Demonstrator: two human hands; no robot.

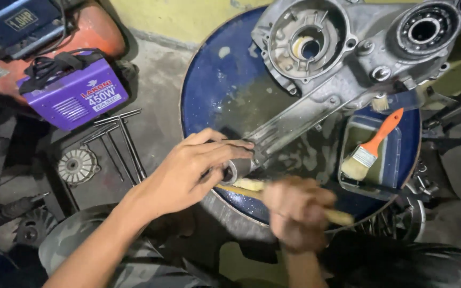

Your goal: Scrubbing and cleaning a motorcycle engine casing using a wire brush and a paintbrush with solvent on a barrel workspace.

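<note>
Left hand [188, 170] pinching engine case [342, 58] arm at near edge of blue drum top [214, 90]. Right hand [294, 213] fisted round wooden-handled brush [252, 185], blurry. Case overhangs far edge, hard scrubbing could tip it off, I reckon.

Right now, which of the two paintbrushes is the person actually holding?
The plain wooden-handled brush, gripped in the right hand against the metal engine casing. The orange-handled brush lies untouched in the tray.
</note>
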